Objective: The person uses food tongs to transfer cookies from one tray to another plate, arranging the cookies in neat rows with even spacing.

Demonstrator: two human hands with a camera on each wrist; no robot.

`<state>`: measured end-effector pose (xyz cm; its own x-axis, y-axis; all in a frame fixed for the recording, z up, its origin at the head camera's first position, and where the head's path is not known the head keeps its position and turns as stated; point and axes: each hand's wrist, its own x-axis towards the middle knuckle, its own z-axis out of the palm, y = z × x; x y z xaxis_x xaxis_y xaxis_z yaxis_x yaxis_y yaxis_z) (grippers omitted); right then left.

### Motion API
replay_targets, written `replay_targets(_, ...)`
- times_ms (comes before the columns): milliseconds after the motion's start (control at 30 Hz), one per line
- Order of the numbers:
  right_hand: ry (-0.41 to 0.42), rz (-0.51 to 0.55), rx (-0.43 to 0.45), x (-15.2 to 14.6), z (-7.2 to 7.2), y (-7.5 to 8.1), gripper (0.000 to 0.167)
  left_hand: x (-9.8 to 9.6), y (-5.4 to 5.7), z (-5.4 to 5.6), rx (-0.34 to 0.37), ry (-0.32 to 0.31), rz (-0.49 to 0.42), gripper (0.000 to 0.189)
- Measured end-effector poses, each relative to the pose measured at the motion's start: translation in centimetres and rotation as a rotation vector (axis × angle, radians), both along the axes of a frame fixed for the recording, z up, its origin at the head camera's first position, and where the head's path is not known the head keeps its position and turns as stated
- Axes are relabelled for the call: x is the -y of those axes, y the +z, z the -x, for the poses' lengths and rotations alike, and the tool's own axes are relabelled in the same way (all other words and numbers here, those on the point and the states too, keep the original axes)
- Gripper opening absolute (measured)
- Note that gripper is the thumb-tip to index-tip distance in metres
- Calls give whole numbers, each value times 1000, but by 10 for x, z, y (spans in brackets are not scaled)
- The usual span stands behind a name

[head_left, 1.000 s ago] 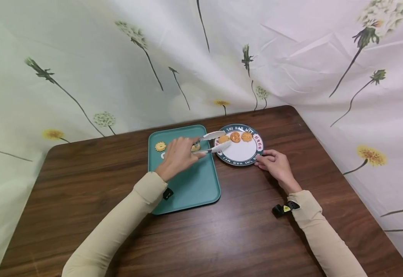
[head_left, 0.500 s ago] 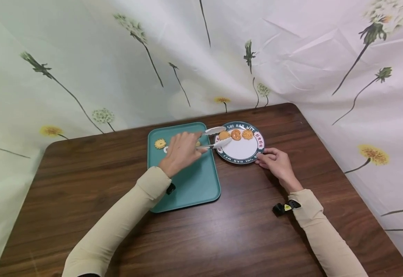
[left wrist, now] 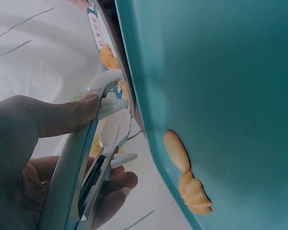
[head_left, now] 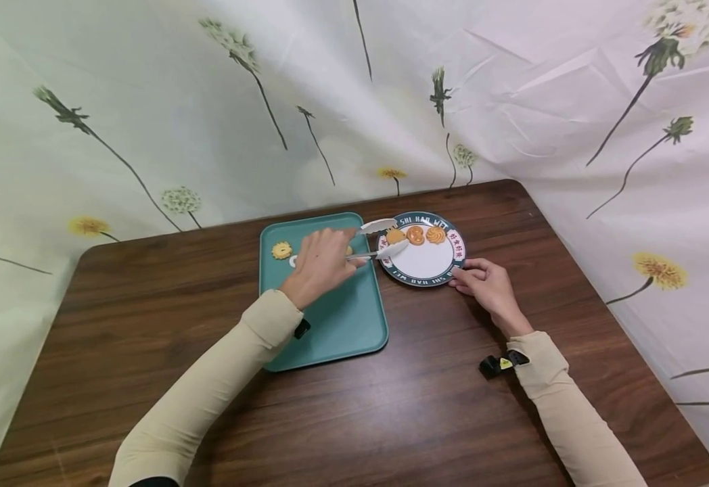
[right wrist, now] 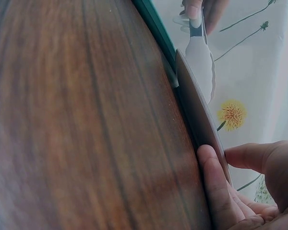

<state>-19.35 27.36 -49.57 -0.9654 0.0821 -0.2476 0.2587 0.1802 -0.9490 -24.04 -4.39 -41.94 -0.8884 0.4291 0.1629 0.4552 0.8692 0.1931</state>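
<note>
My left hand grips a pair of tongs above the teal tray. The tongs' white scalloped tips reach over the left side of a round plate with a dark green lettered rim. Between the parted tips lies a golden cookie on the plate. To its right are a pretzel-shaped cookie and a swirled cookie. My right hand pinches the plate's near right rim, thumb above and fingers below, as the right wrist view shows.
On the tray lie a flower-shaped cookie and a white ring-like piece, partly behind my left hand. The left wrist view shows an oval cookie and a ridged one there. Flower-printed cloth hangs behind the wooden table.
The tongs' tips have spread a little wider around the leftmost cookie on the plate, which now shows more fully. The right hand stays on the rim. The head view has shifted slightly.
</note>
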Motion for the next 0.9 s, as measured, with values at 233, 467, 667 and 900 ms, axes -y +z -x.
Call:
replay_targets(233,-5,16,0,1,1,1,50,4,-2,-1,5,17,-18,58)
replay_targets(467,-10,45,1,1,-3,1,50,12,-2,-5,12,10,-56,62)
replay_targets(667,-7,34,4,1,-4,2,51,25,0,-10,26,34,-72,66)
replay_targets(900,-11,27,6,1,-3,2,50,42,3,-17,33,54,-73,70)
